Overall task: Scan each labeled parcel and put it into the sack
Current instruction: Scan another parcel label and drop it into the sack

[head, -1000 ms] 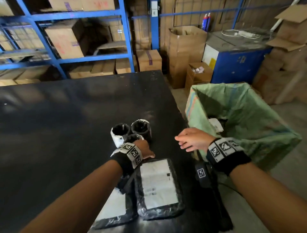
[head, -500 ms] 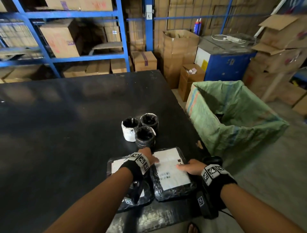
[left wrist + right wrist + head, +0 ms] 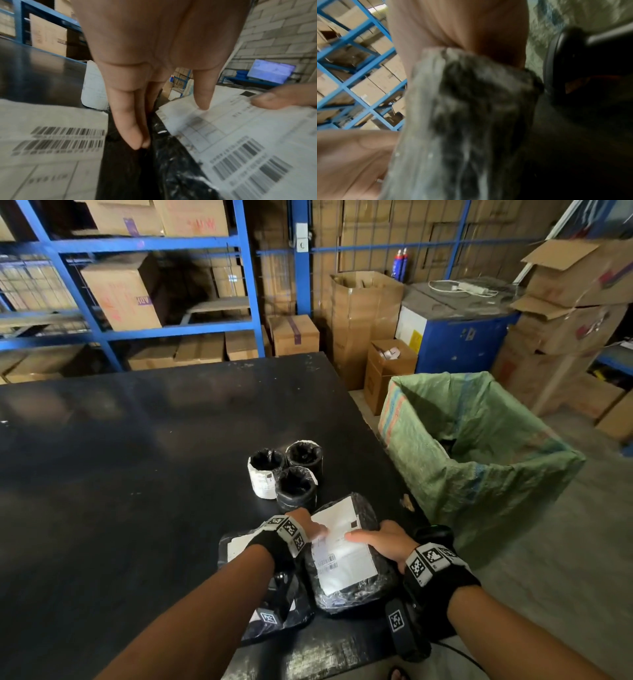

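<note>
A flat black-wrapped parcel [image 3: 346, 563] with a white barcode label lies near the table's front edge, its far end slightly raised. My right hand [image 3: 380, 539] grips its right edge, thumb across the label; the right wrist view shows the wrapped edge [image 3: 462, 121] inside the hand [image 3: 462, 27]. My left hand [image 3: 306, 529] has straight fingers [image 3: 130, 121] down along the parcel's [image 3: 240, 128] left edge, one fingertip on the label. A second flat labeled parcel [image 3: 239, 544] lies under my left wrist. The green woven sack [image 3: 479, 474] stands open to the right of the table.
Three small cylindrical wrapped parcels [image 3: 296, 487] stand just behind the flat ones on the black table [image 3: 137, 474]. A black scanner [image 3: 433, 534] sits at the table's right edge beside my right hand. Cardboard boxes, blue shelving and a blue cabinet lie beyond.
My right hand moved from near the sack's rim onto the flat parcel and now holds its right edge. My left hand stayed at the parcel's left side. The parcel has tilted slightly.
</note>
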`<state>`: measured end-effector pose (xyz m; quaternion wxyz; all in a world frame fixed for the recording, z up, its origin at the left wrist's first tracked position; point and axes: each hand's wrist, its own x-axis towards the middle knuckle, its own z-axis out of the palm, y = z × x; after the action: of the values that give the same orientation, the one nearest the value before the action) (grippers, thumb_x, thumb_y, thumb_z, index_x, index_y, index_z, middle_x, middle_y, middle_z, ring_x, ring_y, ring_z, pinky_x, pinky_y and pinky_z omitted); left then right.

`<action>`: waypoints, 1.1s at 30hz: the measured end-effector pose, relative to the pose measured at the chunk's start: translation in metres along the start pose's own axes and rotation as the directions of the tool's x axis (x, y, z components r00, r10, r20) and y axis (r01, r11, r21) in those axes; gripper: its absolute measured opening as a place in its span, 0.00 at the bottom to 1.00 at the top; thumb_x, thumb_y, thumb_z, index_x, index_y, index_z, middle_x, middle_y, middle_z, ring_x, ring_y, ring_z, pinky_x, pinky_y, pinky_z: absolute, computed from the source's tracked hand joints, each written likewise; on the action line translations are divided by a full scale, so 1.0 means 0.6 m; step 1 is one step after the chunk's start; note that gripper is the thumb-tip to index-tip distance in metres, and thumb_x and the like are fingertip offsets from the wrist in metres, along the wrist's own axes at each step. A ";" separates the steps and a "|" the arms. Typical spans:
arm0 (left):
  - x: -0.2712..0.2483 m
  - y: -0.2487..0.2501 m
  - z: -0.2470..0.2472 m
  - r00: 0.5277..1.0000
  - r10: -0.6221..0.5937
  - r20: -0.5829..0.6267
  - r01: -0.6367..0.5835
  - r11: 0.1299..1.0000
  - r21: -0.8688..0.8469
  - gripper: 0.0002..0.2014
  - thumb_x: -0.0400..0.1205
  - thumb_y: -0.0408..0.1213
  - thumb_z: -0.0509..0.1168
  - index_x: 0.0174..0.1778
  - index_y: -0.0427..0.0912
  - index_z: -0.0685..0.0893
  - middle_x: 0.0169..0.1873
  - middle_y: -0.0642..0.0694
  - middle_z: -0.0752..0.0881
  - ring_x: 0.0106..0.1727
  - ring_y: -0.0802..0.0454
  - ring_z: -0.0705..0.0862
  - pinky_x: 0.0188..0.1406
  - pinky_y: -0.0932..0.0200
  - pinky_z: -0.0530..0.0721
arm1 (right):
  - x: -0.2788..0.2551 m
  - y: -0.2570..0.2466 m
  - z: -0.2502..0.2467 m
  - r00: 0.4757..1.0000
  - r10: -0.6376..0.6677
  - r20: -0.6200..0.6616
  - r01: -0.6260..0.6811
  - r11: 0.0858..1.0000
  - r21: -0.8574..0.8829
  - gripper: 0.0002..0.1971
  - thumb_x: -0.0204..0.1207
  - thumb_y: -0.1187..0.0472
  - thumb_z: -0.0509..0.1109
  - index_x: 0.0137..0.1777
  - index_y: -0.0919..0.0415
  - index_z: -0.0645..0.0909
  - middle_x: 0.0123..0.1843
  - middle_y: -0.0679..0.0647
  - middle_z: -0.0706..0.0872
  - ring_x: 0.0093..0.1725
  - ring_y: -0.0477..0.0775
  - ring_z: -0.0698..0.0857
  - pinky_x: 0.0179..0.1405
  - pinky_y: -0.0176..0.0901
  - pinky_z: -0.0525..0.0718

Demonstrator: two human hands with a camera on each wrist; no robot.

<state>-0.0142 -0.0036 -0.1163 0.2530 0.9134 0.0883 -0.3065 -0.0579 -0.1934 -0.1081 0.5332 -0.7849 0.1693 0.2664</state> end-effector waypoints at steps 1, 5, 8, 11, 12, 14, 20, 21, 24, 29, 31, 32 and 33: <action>0.002 0.001 -0.006 0.999 0.004 0.032 -0.002 0.998 -0.064 0.35 0.72 0.57 0.70 0.67 0.33 0.78 0.61 0.35 0.86 0.62 0.38 0.86 0.63 0.48 0.85 | -0.011 -0.010 -0.007 1.000 -0.029 -0.006 0.029 1.000 0.012 0.21 0.62 0.53 0.83 0.50 0.66 0.88 0.43 0.55 0.92 0.44 0.53 0.91 0.52 0.51 0.89; -0.012 0.012 -0.051 0.996 0.075 -0.057 -0.089 0.950 -0.299 0.30 0.70 0.60 0.74 0.52 0.35 0.82 0.42 0.38 0.88 0.44 0.41 0.87 0.56 0.46 0.87 | -0.036 -0.035 -0.048 0.991 -0.130 -0.020 0.132 0.976 0.172 0.09 0.70 0.61 0.79 0.47 0.62 0.85 0.37 0.53 0.89 0.38 0.50 0.88 0.37 0.42 0.85; -0.033 0.035 -0.078 0.981 0.190 0.036 -0.130 0.789 -0.601 0.31 0.66 0.61 0.77 0.56 0.41 0.85 0.50 0.43 0.92 0.54 0.44 0.90 0.59 0.42 0.87 | -0.034 -0.046 -0.079 0.988 -0.154 -0.002 0.145 0.928 0.342 0.26 0.66 0.56 0.79 0.63 0.66 0.83 0.51 0.63 0.91 0.51 0.61 0.90 0.57 0.54 0.86; -0.052 0.061 -0.089 0.945 0.320 0.065 -0.103 0.479 -0.872 0.27 0.69 0.50 0.78 0.59 0.38 0.86 0.51 0.38 0.92 0.51 0.41 0.91 0.55 0.43 0.89 | -0.040 -0.060 -0.102 0.977 -0.204 0.069 0.158 0.895 0.417 0.18 0.75 0.57 0.70 0.63 0.65 0.84 0.58 0.63 0.90 0.57 0.60 0.89 0.63 0.53 0.84; -0.057 0.070 -0.092 0.942 0.334 0.031 -0.118 0.416 -0.902 0.22 0.73 0.44 0.76 0.58 0.34 0.86 0.49 0.36 0.92 0.47 0.41 0.92 0.52 0.45 0.90 | -0.042 -0.064 -0.110 0.973 -0.219 0.076 0.169 0.893 0.417 0.17 0.77 0.57 0.69 0.62 0.64 0.84 0.58 0.62 0.90 0.55 0.59 0.90 0.61 0.51 0.85; -0.067 0.086 -0.093 0.940 0.341 -0.016 -0.151 0.373 -0.915 0.21 0.74 0.40 0.76 0.58 0.31 0.85 0.50 0.33 0.91 0.48 0.38 0.92 0.53 0.44 0.89 | -0.040 -0.066 -0.124 0.974 -0.224 0.045 0.191 0.907 0.375 0.17 0.79 0.54 0.67 0.62 0.64 0.84 0.59 0.61 0.90 0.56 0.57 0.90 0.63 0.51 0.84; -0.054 0.098 -0.082 0.932 0.331 -0.146 -0.285 0.424 -0.860 0.23 0.71 0.36 0.79 0.60 0.31 0.85 0.48 0.35 0.92 0.45 0.41 0.93 0.42 0.52 0.91 | -0.024 -0.024 -0.188 0.957 -0.153 -0.247 0.188 0.975 0.122 0.13 0.79 0.47 0.67 0.47 0.57 0.81 0.49 0.56 0.86 0.53 0.53 0.84 0.46 0.43 0.80; -0.056 0.098 -0.080 0.934 0.317 -0.164 -0.295 0.424 -0.856 0.21 0.72 0.35 0.78 0.59 0.31 0.86 0.46 0.35 0.92 0.42 0.43 0.93 0.37 0.55 0.91 | -0.020 -0.009 -0.203 0.941 -0.141 -0.306 0.166 0.984 0.058 0.13 0.79 0.48 0.68 0.42 0.58 0.79 0.44 0.56 0.84 0.48 0.53 0.84 0.39 0.40 0.78; -0.055 0.093 -0.075 0.938 0.294 -0.182 -0.302 0.441 -0.845 0.17 0.73 0.33 0.77 0.56 0.31 0.86 0.44 0.36 0.92 0.37 0.45 0.93 0.32 0.57 0.90 | -0.004 0.051 -0.236 0.927 -0.071 -0.368 0.031 0.993 -0.113 0.18 0.76 0.50 0.72 0.31 0.57 0.73 0.29 0.54 0.76 0.37 0.54 0.80 0.27 0.38 0.70; -0.041 0.089 -0.068 0.936 0.238 -0.258 -0.347 0.512 -0.786 0.24 0.68 0.39 0.81 0.57 0.35 0.84 0.50 0.36 0.91 0.50 0.38 0.91 0.57 0.41 0.88 | 0.008 0.118 -0.223 0.953 0.138 -0.268 -0.190 0.966 -0.177 0.18 0.73 0.44 0.73 0.44 0.59 0.77 0.34 0.54 0.80 0.31 0.51 0.78 0.26 0.38 0.71; -0.041 0.091 -0.066 0.929 0.239 -0.284 -0.371 0.556 -0.744 0.31 0.62 0.47 0.83 0.58 0.39 0.82 0.51 0.39 0.91 0.51 0.40 0.91 0.58 0.40 0.88 | 0.010 0.126 -0.207 0.969 0.147 -0.200 -0.190 0.958 -0.213 0.20 0.75 0.46 0.72 0.60 0.60 0.80 0.51 0.58 0.85 0.50 0.56 0.85 0.39 0.39 0.79; -0.043 0.092 -0.065 0.929 0.234 -0.286 -0.369 0.582 -0.725 0.36 0.56 0.52 0.83 0.58 0.42 0.81 0.52 0.41 0.90 0.52 0.41 0.90 0.59 0.41 0.88 | 0.014 0.129 -0.199 0.973 0.139 -0.184 -0.180 0.955 -0.236 0.23 0.76 0.47 0.72 0.66 0.60 0.79 0.60 0.59 0.84 0.59 0.59 0.84 0.48 0.40 0.79; -0.042 0.092 -0.065 0.930 0.223 -0.291 -0.367 0.601 -0.710 0.41 0.51 0.56 0.82 0.58 0.43 0.81 0.53 0.42 0.90 0.53 0.41 0.90 0.59 0.41 0.87 | 0.017 0.130 -0.190 0.976 0.137 -0.170 -0.178 0.950 -0.258 0.24 0.76 0.48 0.72 0.69 0.59 0.78 0.64 0.59 0.83 0.64 0.60 0.82 0.54 0.40 0.78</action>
<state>0.0032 -0.0308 -0.0521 0.6473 0.7495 0.0765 -0.1155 -0.0656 -0.3282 -0.1394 0.3831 -0.8523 0.2331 0.2690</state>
